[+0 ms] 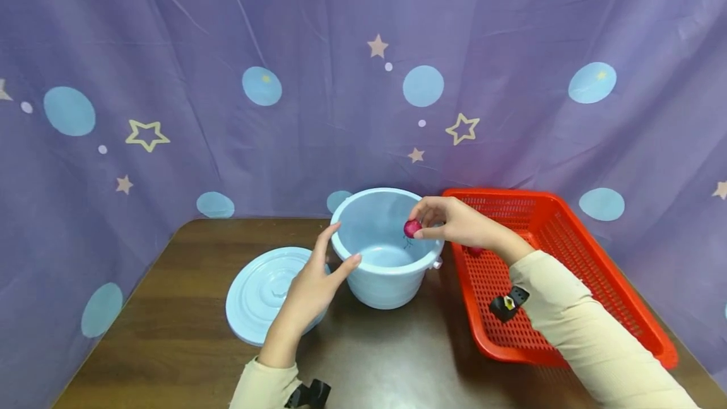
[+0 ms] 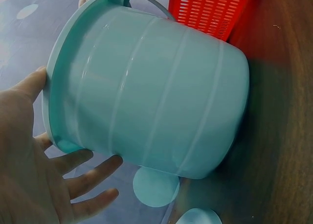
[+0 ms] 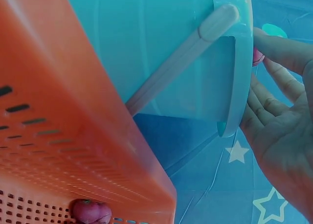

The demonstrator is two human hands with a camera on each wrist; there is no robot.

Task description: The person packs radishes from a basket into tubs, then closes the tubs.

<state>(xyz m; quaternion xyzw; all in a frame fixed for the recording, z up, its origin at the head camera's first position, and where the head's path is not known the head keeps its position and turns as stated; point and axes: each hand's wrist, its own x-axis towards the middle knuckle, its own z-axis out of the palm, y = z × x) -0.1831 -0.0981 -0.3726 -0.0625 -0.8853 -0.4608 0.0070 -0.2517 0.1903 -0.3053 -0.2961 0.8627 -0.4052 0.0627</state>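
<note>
A small round red radish (image 1: 413, 228) is pinched between the fingertips of my right hand (image 1: 451, 219), over the right part of a light blue bucket (image 1: 382, 286). The bucket stands upright on the table, and its pale inner bottom shows in the head view. At the bucket's left rim, my left hand (image 1: 315, 283) touches with thumb and forefinger. Its other fingers stretch along the outer wall in the left wrist view. Part of the held radish (image 3: 257, 56) shows past the rim in the right wrist view.
Right of the bucket lies a red perforated basket (image 1: 481, 333), with radishes (image 3: 90, 212) inside. A round light blue lid (image 1: 250, 295) lies flat on the brown table (image 1: 187, 333), partly behind my left hand. A purple patterned curtain (image 1: 341, 81) hangs behind.
</note>
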